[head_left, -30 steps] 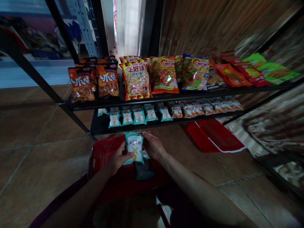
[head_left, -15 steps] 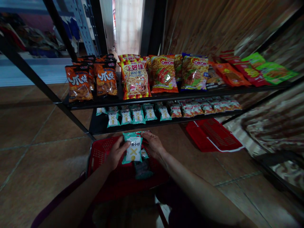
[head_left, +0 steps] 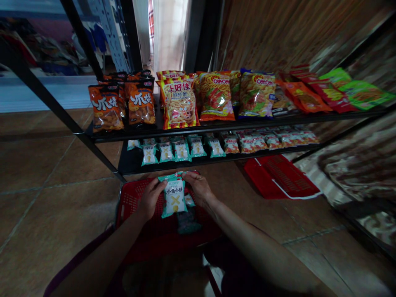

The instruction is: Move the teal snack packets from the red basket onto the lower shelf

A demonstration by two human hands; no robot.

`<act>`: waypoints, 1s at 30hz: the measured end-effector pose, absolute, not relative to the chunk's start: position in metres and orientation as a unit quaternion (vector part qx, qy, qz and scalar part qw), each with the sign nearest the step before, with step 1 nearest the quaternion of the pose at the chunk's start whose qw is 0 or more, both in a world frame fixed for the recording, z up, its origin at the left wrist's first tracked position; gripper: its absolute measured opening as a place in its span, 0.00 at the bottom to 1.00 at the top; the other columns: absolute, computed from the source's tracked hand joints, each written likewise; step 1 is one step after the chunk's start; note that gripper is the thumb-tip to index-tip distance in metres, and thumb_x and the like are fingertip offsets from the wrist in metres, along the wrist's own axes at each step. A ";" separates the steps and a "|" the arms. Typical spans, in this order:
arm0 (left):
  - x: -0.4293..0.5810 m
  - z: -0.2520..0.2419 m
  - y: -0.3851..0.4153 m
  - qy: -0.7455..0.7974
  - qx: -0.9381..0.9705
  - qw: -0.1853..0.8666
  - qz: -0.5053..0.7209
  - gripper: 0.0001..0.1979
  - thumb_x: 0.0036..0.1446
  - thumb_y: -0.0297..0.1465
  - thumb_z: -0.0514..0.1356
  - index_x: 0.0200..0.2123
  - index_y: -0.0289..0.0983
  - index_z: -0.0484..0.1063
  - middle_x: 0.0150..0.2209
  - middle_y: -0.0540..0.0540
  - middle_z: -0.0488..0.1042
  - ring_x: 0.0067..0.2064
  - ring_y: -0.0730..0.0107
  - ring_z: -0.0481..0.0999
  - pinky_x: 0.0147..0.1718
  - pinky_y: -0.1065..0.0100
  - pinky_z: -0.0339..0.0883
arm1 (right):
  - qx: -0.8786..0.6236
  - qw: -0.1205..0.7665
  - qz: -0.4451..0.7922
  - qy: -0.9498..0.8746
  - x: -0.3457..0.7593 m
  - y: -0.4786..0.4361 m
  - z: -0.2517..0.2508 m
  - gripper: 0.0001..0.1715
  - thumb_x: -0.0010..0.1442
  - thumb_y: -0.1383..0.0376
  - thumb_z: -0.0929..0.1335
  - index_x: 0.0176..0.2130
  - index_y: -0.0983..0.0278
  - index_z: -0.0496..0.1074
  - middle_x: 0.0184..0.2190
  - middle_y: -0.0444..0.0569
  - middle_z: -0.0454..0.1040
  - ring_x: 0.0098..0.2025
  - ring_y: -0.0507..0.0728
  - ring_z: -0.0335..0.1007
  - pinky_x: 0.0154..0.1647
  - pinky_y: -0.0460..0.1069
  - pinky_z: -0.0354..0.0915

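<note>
A teal-and-white snack bag (head_left: pixel 174 197) is held upright between both hands above a red shopping basket (head_left: pixel 130 198). My left hand (head_left: pixel 151 199) pinches its upper left edge, thumb on the front. At the upper right corner, my right hand (head_left: pixel 199 187) closes on the same bag; some of its fingers are hidden behind. Inside the basket lie a darker bag (head_left: pixel 188 222), dim in shadow, and a small teal-and-white bag (head_left: pixel 189 200), partly covered by the held one.
Ahead stands a black shelf rack (head_left: pixel 130 163). Its upper board carries orange-black bags (head_left: pixel 140 103), prawn cracker bags (head_left: pixel 180 103) and noodle-snack bags (head_left: pixel 216 97). Small teal bags (head_left: pixel 181 149) line the lower board. Another red basket (head_left: pixel 272 177) with a white handle rests on the floor, right.
The left hand has shifted its grip up to the bag's upper left edge, uncovering the printed name. The bag hangs slightly lower and the view has shifted a little.
</note>
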State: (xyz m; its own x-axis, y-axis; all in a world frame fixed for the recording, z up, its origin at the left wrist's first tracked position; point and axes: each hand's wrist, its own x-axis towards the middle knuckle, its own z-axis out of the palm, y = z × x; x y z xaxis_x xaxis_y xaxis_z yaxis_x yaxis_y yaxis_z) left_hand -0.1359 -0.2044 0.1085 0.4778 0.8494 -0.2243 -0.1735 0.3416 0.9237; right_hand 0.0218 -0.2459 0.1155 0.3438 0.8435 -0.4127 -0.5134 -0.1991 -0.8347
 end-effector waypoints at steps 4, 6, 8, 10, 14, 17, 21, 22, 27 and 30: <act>-0.136 0.107 -0.204 0.380 0.449 0.724 0.359 0.18 0.48 0.39 0.63 0.41 0.37 0.74 0.41 0.45 0.77 0.46 0.61 0.74 0.49 0.63 0.62 | -0.556 0.613 0.540 -0.155 0.021 -0.245 0.114 0.18 0.36 0.57 0.76 0.27 0.66 0.76 0.23 0.46 0.76 0.26 0.54 0.70 0.32 0.49 0.64; -0.136 0.107 -0.204 0.383 0.447 0.723 0.361 0.17 0.48 0.39 0.63 0.41 0.36 0.74 0.40 0.45 0.77 0.46 0.61 0.74 0.49 0.62 0.62 | -0.558 0.614 0.536 -0.156 0.021 -0.245 0.113 0.18 0.36 0.57 0.76 0.27 0.66 0.76 0.23 0.46 0.76 0.27 0.54 0.69 0.32 0.49 0.64; -0.137 0.107 -0.204 0.387 0.445 0.722 0.361 0.17 0.48 0.39 0.63 0.41 0.36 0.74 0.41 0.45 0.77 0.46 0.60 0.74 0.49 0.62 0.62 | -0.559 0.615 0.535 -0.154 0.020 -0.245 0.113 0.18 0.36 0.56 0.76 0.27 0.65 0.76 0.23 0.46 0.76 0.27 0.54 0.69 0.31 0.49 0.63; -0.137 0.107 -0.204 0.392 0.448 0.718 0.360 0.17 0.48 0.39 0.63 0.41 0.37 0.74 0.42 0.45 0.77 0.47 0.60 0.73 0.49 0.62 0.62 | -0.557 0.617 0.535 -0.154 0.020 -0.245 0.114 0.18 0.37 0.56 0.76 0.27 0.65 0.76 0.23 0.46 0.76 0.26 0.54 0.69 0.31 0.49 0.63; -0.137 0.107 -0.204 0.403 0.453 0.707 0.365 0.17 0.48 0.40 0.63 0.40 0.37 0.74 0.42 0.45 0.77 0.48 0.61 0.72 0.49 0.64 0.62 | -0.551 0.624 0.533 -0.154 0.020 -0.246 0.115 0.16 0.37 0.57 0.76 0.27 0.64 0.76 0.22 0.45 0.75 0.26 0.53 0.68 0.31 0.49 0.62; -0.136 0.108 -0.203 0.407 0.444 0.706 0.372 0.17 0.46 0.40 0.64 0.38 0.37 0.75 0.40 0.46 0.77 0.47 0.61 0.73 0.47 0.65 0.63 | -0.549 0.623 0.535 -0.155 0.019 -0.245 0.118 0.16 0.37 0.57 0.76 0.26 0.64 0.76 0.22 0.45 0.75 0.25 0.54 0.68 0.30 0.49 0.62; -0.136 0.106 -0.201 0.399 0.460 0.702 0.370 0.15 0.48 0.39 0.63 0.38 0.38 0.75 0.39 0.48 0.77 0.43 0.65 0.73 0.45 0.67 0.63 | -0.558 0.621 0.530 -0.150 0.018 -0.245 0.120 0.16 0.36 0.57 0.76 0.25 0.64 0.76 0.21 0.45 0.75 0.24 0.53 0.67 0.28 0.49 0.61; -0.136 0.104 -0.201 0.399 0.465 0.699 0.368 0.15 0.48 0.39 0.63 0.38 0.38 0.74 0.38 0.48 0.77 0.42 0.65 0.73 0.43 0.67 0.63 | -0.560 0.621 0.528 -0.149 0.017 -0.245 0.120 0.16 0.36 0.57 0.76 0.25 0.63 0.75 0.21 0.45 0.75 0.23 0.53 0.67 0.28 0.49 0.61; -0.137 0.098 -0.198 0.398 0.470 0.698 0.365 0.14 0.49 0.39 0.62 0.36 0.37 0.74 0.36 0.48 0.76 0.38 0.67 0.73 0.38 0.68 0.64 | -0.560 0.624 0.523 -0.155 0.016 -0.244 0.119 0.16 0.36 0.56 0.76 0.25 0.63 0.74 0.20 0.44 0.74 0.23 0.53 0.66 0.26 0.48 0.61; -0.136 0.099 -0.198 0.402 0.455 0.703 0.372 0.14 0.47 0.40 0.63 0.34 0.37 0.74 0.34 0.48 0.76 0.38 0.66 0.73 0.38 0.68 0.65 | -0.560 0.624 0.523 -0.154 0.016 -0.244 0.118 0.17 0.36 0.56 0.76 0.26 0.63 0.74 0.21 0.45 0.74 0.23 0.53 0.67 0.27 0.48 0.62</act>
